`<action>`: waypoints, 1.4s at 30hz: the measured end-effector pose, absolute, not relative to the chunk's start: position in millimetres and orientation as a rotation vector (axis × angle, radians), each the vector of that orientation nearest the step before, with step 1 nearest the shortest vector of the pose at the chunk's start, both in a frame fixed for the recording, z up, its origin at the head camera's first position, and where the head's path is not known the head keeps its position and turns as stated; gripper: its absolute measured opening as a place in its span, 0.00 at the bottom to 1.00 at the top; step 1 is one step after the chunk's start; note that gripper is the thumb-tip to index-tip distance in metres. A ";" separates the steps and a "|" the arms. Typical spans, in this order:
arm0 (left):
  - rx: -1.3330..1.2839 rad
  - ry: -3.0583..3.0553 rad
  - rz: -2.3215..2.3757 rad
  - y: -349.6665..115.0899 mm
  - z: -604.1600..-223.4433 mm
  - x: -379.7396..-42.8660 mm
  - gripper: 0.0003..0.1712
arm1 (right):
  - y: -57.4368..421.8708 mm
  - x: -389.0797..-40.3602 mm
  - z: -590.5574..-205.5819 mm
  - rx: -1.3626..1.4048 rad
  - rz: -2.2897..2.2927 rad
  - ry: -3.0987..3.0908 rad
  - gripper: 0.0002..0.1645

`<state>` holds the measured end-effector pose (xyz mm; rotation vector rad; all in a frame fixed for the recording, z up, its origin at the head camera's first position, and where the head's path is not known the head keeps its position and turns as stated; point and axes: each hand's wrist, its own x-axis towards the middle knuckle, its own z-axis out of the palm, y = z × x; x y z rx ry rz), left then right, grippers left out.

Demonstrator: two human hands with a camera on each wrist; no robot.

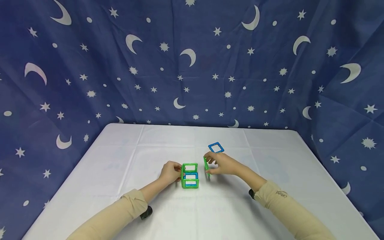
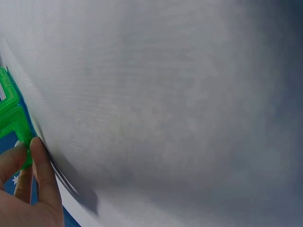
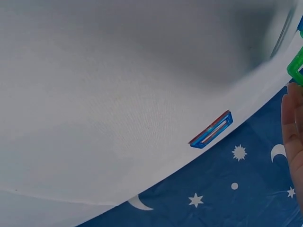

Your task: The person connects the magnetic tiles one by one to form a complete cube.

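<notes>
In the head view a small open box of magnetic tiles stands mid-table. Green square tiles (image 1: 190, 187) form its upright walls at left, back and front, around blue tiles (image 1: 191, 173) lying flat at the bottom. My left hand (image 1: 170, 172) pinches the green wall on the box's left side; the left wrist view shows thumb and fingers at the corner of that green tile (image 2: 21, 125). A short way right of the box, my right hand (image 1: 223, 164) holds a single green square tile (image 1: 206, 165) upright between thumb and fingers, apart from the box.
A loose blue square tile (image 1: 221, 147) lies flat on the white tablecloth (image 1: 162, 140), beyond the right hand. Behind the table hangs a dark blue cloth (image 1: 207, 60) with moons and stars. A black strap band (image 1: 146, 212) sits at the left wrist.
</notes>
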<state>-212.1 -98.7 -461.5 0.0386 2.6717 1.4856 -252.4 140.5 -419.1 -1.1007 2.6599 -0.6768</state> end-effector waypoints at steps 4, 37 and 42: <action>0.047 2.671 1.493 -98.6 -461.2 -212.8 0.12 | 141.4 -250.0 -421.4 -1.109 -0.763 2.625 0.31; 0.487 2.488 1.376 -112.2 -456.5 -212.3 0.29 | 127.8 -237.7 -433.7 -1.054 -0.916 2.544 0.29; 0.605 2.421 1.326 -118.9 -454.9 -206.9 0.53 | 127.0 -236.8 -434.1 -1.022 -0.868 2.541 0.36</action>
